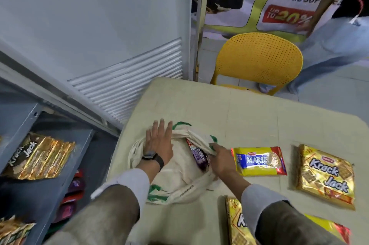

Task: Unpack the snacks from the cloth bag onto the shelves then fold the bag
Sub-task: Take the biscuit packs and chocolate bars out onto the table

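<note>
— Where's the cloth bag (179, 177) from your seat?

— I have it at the near left of the bench (229, 109), slumped and crumpled, mouth open toward twelve o'clock. My left hand (158, 143) lies on its far left rim, at about ten o'clock from the bag's middle. My right hand (220, 160) is at the bag's three o'clock edge.

— And how are the hands set?

— Left one is spread flat, fingers straight and apart, pointing to twelve o'clock, palm down on the cloth (there's a dark watch (152, 158) on that wrist). The right one has its fingers curled onto the fold of cloth at the mouth, pinching it, forearm coming in from five o'clock.

— Anything left inside?

— I see a purple snack packet (196, 157) showing in the mouth, just at nine o'clock of my right hand.

— What's already out?

— At three o'clock of the right hand, a yellow Marie packet (259, 161), then a gold Krack Jack packet (326, 175) beyond it. Another gold packet (238, 224) sits at six o'clock. More Krack Jack packets (39, 158) lie on the grey shelf (65, 180) at nine o'clock.
</note>
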A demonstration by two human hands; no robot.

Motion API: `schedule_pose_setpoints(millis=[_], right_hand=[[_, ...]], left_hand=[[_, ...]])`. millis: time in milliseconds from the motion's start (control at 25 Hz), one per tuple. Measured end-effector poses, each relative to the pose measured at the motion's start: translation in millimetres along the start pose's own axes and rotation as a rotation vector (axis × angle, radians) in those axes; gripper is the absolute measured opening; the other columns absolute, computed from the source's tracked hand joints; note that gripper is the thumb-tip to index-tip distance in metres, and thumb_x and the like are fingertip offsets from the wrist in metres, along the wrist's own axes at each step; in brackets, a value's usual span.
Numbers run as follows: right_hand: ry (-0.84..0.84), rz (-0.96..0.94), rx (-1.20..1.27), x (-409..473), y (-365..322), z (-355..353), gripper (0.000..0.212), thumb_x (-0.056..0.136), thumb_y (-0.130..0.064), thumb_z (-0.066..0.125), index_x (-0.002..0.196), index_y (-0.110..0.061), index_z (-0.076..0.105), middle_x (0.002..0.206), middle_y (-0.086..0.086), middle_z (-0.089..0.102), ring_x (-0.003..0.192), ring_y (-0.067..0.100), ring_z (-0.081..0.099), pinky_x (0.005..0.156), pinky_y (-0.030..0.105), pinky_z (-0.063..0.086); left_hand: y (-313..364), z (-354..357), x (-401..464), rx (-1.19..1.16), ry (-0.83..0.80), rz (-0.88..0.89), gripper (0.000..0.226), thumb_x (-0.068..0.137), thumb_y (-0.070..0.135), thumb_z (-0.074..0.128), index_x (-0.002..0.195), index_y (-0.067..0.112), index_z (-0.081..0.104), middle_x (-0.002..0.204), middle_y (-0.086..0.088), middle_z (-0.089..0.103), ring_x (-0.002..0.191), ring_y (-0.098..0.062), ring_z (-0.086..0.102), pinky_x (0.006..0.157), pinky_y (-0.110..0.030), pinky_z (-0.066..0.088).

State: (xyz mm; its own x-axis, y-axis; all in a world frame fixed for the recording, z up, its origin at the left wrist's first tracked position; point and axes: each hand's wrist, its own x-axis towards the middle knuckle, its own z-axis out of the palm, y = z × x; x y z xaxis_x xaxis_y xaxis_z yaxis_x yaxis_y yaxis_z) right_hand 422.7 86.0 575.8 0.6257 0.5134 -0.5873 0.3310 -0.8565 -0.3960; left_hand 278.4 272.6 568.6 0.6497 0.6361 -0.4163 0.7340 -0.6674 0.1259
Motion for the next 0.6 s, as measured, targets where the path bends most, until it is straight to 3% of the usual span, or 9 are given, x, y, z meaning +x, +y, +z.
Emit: schedule_pose_setpoints(millis=[80, 160, 200, 240, 320, 400, 480, 600], right_hand=[[0.020, -0.054, 0.042, 6, -5, -4, 0.040, 0.088, -0.008, 0.060, 0.126, -0.017, 0.073, 0.120, 0.012, 0.076, 0.110, 0.032, 0.069, 0.090, 0.032, 0.052], [-0.031, -0.164, 0.098, 13, -16, -13, 0.041, 0.073, 0.000, 0.054, 0.099, -0.019, 0.079, 0.093, 0.003, 0.079, 0.091, 0.024, 0.069, 0.074, 0.027, 0.046], [-0.024, -0.220, 0.118, 20, -20, -20, 0.041, 0.067, 0.001, 0.052, 0.091, -0.020, 0.077, 0.081, -0.004, 0.075, 0.083, 0.017, 0.066, 0.072, 0.024, 0.041], [0.014, -0.250, 0.135, 28, -25, -30, 0.041, 0.067, 0.003, 0.052, 0.091, -0.021, 0.075, 0.079, -0.005, 0.075, 0.081, 0.016, 0.065, 0.072, 0.021, 0.038], [0.116, -0.217, 0.135, 46, -33, -51, 0.043, 0.073, 0.008, 0.057, 0.104, -0.015, 0.077, 0.097, 0.007, 0.079, 0.094, 0.026, 0.070, 0.074, 0.023, 0.041], [0.204, -0.178, 0.096, 61, -36, -64, 0.043, 0.078, 0.007, 0.059, 0.112, -0.010, 0.076, 0.109, 0.013, 0.078, 0.102, 0.034, 0.069, 0.079, 0.030, 0.046], [0.226, -0.141, 0.111, 71, -39, -68, 0.040, 0.083, 0.005, 0.058, 0.115, -0.011, 0.074, 0.111, 0.014, 0.077, 0.106, 0.038, 0.068, 0.081, 0.034, 0.048], [0.228, -0.041, 0.098, 65, -46, -62, 0.046, 0.089, -0.014, 0.062, 0.135, -0.018, 0.064, 0.130, 0.010, 0.068, 0.121, 0.036, 0.061, 0.096, 0.041, 0.050]], left_hand=[[-15, -5, 25, 0.033, -0.085, 0.016, 0.082, 0.098, 0.040, 0.054, 0.163, 0.032, 0.005, 0.165, -0.008, 0.032, 0.153, -0.033, 0.027, 0.122, -0.052, 0.022], [-30, -17, 37, -0.018, -0.209, 0.040, 0.056, 0.097, 0.050, 0.045, 0.152, 0.042, 0.036, 0.138, -0.009, 0.062, 0.124, -0.033, 0.059, 0.098, -0.040, 0.046], [-35, -24, 41, -0.063, -0.222, 0.038, 0.046, 0.094, 0.053, 0.041, 0.138, 0.044, 0.051, 0.127, -0.006, 0.069, 0.111, -0.032, 0.066, 0.084, -0.035, 0.050], [-38, -31, 46, -0.125, -0.184, 0.031, 0.041, 0.091, 0.052, 0.040, 0.126, 0.044, 0.060, 0.119, -0.003, 0.073, 0.103, -0.031, 0.069, 0.075, -0.032, 0.048], [-36, -46, 58, -0.228, -0.053, -0.007, 0.034, 0.089, 0.040, 0.045, 0.118, 0.042, 0.064, 0.112, -0.002, 0.075, 0.098, -0.030, 0.070, 0.069, -0.030, 0.043], [-27, -53, 68, -0.316, 0.056, -0.001, 0.037, 0.090, 0.025, 0.052, 0.123, 0.038, 0.063, 0.115, -0.003, 0.075, 0.102, -0.031, 0.070, 0.072, -0.032, 0.047], [-17, -56, 74, -0.386, 0.130, -0.002, 0.046, 0.092, 0.019, 0.054, 0.136, 0.031, 0.058, 0.127, -0.006, 0.070, 0.115, -0.032, 0.065, 0.087, -0.037, 0.051], [-12, -48, 62, -0.278, 0.112, -0.049, 0.063, 0.098, 0.036, 0.055, 0.156, 0.024, 0.034, 0.150, -0.010, 0.050, 0.136, -0.035, 0.047, 0.107, -0.046, 0.042]])
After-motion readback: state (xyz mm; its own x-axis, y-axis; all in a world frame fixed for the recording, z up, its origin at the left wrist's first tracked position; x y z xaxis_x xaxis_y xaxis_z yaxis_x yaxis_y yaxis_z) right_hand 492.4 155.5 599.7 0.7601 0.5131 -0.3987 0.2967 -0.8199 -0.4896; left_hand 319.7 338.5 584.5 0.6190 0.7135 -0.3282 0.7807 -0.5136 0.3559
